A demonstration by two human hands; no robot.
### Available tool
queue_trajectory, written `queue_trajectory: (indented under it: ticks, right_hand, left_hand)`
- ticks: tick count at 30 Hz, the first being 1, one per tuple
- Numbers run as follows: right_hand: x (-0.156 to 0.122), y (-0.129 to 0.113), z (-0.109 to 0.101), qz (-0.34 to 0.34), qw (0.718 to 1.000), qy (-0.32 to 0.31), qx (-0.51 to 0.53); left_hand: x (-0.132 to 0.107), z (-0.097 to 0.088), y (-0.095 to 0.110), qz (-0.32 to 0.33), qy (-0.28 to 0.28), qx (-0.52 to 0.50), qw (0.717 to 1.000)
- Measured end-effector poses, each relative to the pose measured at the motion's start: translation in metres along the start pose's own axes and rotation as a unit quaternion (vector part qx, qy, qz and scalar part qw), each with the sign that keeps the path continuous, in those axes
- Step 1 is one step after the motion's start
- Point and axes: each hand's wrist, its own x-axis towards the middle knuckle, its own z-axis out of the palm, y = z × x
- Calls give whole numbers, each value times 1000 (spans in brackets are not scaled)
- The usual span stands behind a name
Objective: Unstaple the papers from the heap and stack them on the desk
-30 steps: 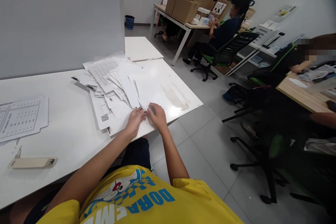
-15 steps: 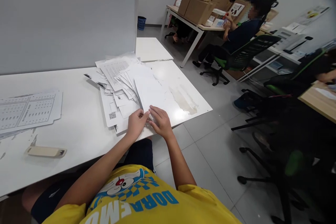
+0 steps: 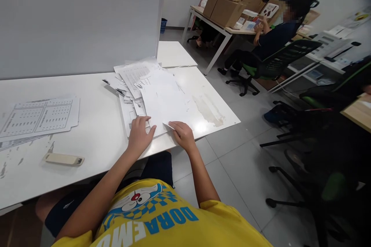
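A loose heap of white printed sheets (image 3: 139, 81) lies on the white table (image 3: 95, 135) near its right end. My left hand (image 3: 140, 135) rests flat on the near edge of the heap, fingers stretched out. My right hand (image 3: 182, 133) lies just to the right of it, fingertips on the near corner of the top blank sheet (image 3: 165, 102), which is slightly raised there. Whether the fingers pinch that corner is unclear. My yellow printed shirt fills the bottom of the view.
A second stack of printed sheets (image 3: 40, 117) and a beige stapler (image 3: 63, 159) lie at the left. A grey partition (image 3: 78, 19) backs the table. A person (image 3: 272, 38) sits at a desk with cardboard boxes (image 3: 228, 0). Office chairs stand at the right.
My hands have drawn apart: the left slid left and flattened on the heap, the right stayed at the top sheet's corner. The camera has turned, so everything shifted right.
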Motion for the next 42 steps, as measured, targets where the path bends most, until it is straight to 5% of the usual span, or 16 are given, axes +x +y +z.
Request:
queue_trajectory:
  ticks: [4,8,15,22,27,30,33,37,42]
  right_hand:
    - [2,-1,0,-9,1000,-7,-7]
    - [3,0,1,18,1000,2,-9]
    - [2,-2,-1,14,999,48,-11]
    - [11,-37,-4,-76,995,61,-10]
    - [10,-65,-11,-62,994,88,30]
    - [10,-83,-23,0,978,120,170]
    - [14,-95,-27,106,922,145,342]
    - [18,-102,-4,232,846,26,479]
    - [6,-112,30,274,824,-95,488]
  left_hand:
    - [8,7,-10,181,-64,203,960]
    - [26,12,-23,232,-68,260,935]
    - [43,7,-24,411,4,234,881]
    - [17,-13,5,545,77,110,827]
    - [-15,-26,3,513,39,54,856]
    - [-27,-46,-4,366,138,31,920]
    - [-34,-79,-12,206,237,-51,948]
    - [-50,-111,-41,171,193,-198,946]
    - [-76,-102,-102,99,179,-162,965]
